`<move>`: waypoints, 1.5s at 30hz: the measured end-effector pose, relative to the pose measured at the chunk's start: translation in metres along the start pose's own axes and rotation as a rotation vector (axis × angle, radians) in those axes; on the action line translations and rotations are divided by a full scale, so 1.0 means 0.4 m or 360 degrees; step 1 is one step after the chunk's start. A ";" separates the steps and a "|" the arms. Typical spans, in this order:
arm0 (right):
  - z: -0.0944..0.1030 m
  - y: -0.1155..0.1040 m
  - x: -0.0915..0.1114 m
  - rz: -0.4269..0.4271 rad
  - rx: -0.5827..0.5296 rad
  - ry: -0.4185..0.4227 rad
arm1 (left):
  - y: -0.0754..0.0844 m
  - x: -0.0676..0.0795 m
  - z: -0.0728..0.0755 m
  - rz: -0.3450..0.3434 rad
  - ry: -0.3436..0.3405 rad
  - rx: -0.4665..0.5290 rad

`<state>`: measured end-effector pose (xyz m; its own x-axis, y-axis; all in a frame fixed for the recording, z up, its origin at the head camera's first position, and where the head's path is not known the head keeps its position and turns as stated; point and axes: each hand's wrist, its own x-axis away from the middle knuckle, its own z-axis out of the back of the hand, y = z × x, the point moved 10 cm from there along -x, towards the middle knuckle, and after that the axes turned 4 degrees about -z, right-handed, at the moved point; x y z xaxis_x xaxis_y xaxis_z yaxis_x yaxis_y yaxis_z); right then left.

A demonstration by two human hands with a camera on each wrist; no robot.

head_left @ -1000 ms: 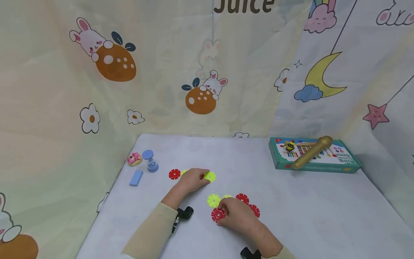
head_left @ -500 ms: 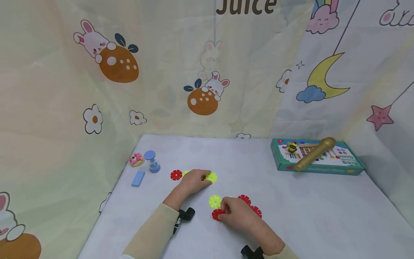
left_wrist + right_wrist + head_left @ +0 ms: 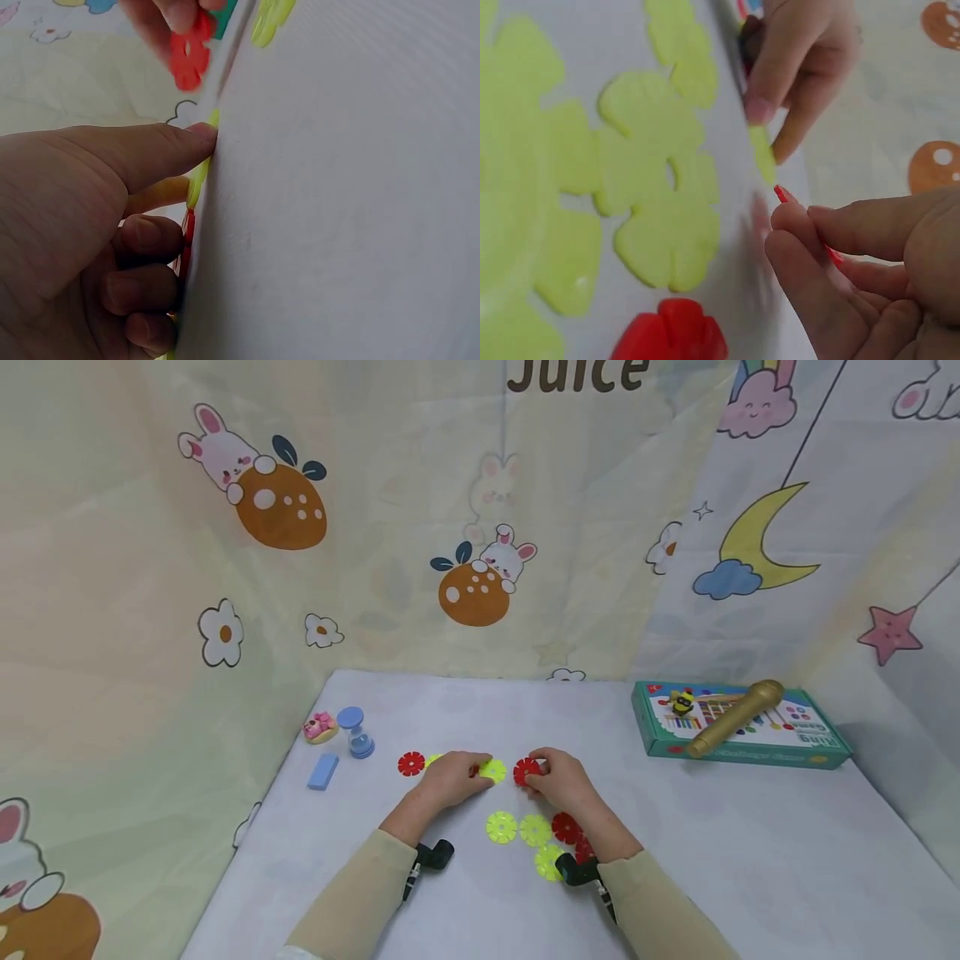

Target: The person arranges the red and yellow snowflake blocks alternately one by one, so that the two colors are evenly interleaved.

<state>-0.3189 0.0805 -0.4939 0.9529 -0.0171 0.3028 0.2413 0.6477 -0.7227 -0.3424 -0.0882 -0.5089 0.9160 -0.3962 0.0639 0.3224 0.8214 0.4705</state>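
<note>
The yellow disc lies flat on the white worktop, its rim pinched between thumb and forefinger of the left hand, whose other fingers curl in. Just right of the yellow disc, across a narrow gap, the right hand has a red disc pinched between thumb and fingertips, raised off the surface. Left of the yellow disc, a row partly hidden by the left hand runs out to an end red disc. Nearer the person than the yellow disc sits a loose cluster of discs, yellow and red, some covered by the right arm. Well left of it, along the worktop's left edge, are a pink figure, a blue hourglass and a blue block. White surface stretches broadly from the yellow disc rightward to a green box, whose end nears the right edge, and back to the far edge, against the printed backdrop.
</note>
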 end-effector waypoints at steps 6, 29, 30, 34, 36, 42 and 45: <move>0.003 0.000 -0.036 0.0070 0.0265 0.0120 | 0.010 -0.007 -0.002 -0.0005 -0.0009 0.0008; -0.008 0.022 -0.058 0.0183 0.0291 0.0166 | 0.105 -0.076 -0.050 -0.0160 -0.0144 0.0012; -0.009 0.020 -0.054 0.0193 0.0300 0.0164 | 0.103 -0.075 -0.049 -0.0154 -0.0143 0.0014; -0.010 0.013 -0.014 0.0228 0.0277 0.0136 | 0.100 -0.069 -0.047 -0.0157 -0.0144 0.0035; -0.018 0.007 0.026 0.0273 0.0227 0.0089 | 0.100 -0.069 -0.049 -0.0172 -0.0139 0.0037; -0.103 -0.020 0.131 0.0434 0.0383 -0.0089 | 0.094 -0.072 -0.044 -0.0161 -0.0107 0.0032; -0.129 -0.022 0.148 0.0448 0.0503 -0.0041 | 0.096 -0.073 -0.042 -0.0151 -0.0094 0.0052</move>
<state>-0.2550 0.0344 -0.5018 0.9676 0.2105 0.1393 -0.0999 0.8262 -0.5544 -0.3525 -0.0381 -0.5074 0.8655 -0.4961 0.0691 0.3984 0.7655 0.5052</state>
